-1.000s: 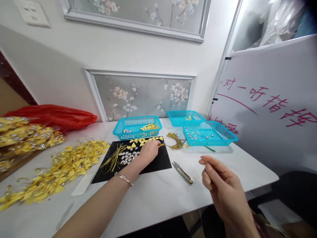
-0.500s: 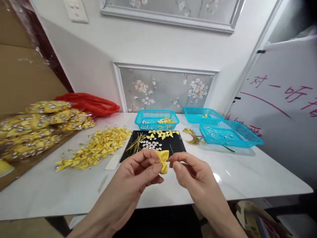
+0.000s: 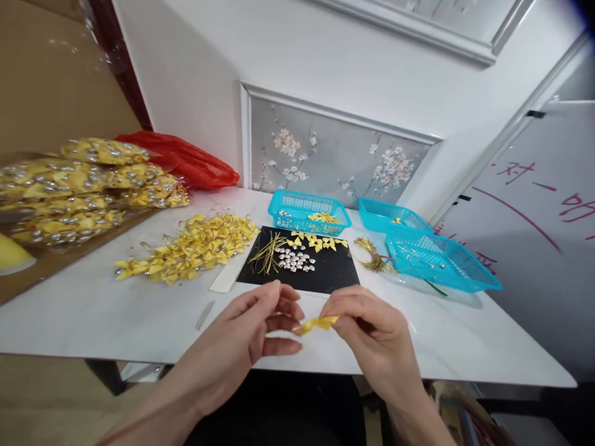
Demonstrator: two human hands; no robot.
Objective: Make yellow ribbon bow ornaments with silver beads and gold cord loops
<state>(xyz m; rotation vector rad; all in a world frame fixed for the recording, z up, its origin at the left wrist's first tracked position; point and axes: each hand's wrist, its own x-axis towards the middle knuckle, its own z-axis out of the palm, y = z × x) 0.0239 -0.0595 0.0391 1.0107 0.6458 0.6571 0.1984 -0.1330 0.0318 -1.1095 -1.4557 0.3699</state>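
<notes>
Between thumb and fingers, my right hand (image 3: 374,337) pinches one end of a small yellow ribbon bow (image 3: 317,324), now seen nearly edge-on. Close by on the left, my left hand (image 3: 260,325) has its thumb raised and its fingers apart. Its fingertips reach the bow's other end; whether they touch it I cannot tell. Beyond both hands lies a black mat (image 3: 297,282). On it are silvery beads (image 3: 296,259), thin golden ties (image 3: 268,254) and a row of flat yellow bows (image 3: 318,241).
A heap of finished-looking yellow bows (image 3: 195,248) lies left, before bagged bows (image 3: 56,186) and a red plastic bag (image 3: 181,162). Blue baskets stand behind the mat (image 3: 309,204) and at the right (image 3: 441,260), near a bundle of golden ties (image 3: 372,255). A white strip (image 3: 225,277) lies beside the mat.
The bow has passed from my left hand's pinch into my right hand and turned edge-on. My left thumb has lifted and those fingers have spread. The head view has tilted and shifted.
</notes>
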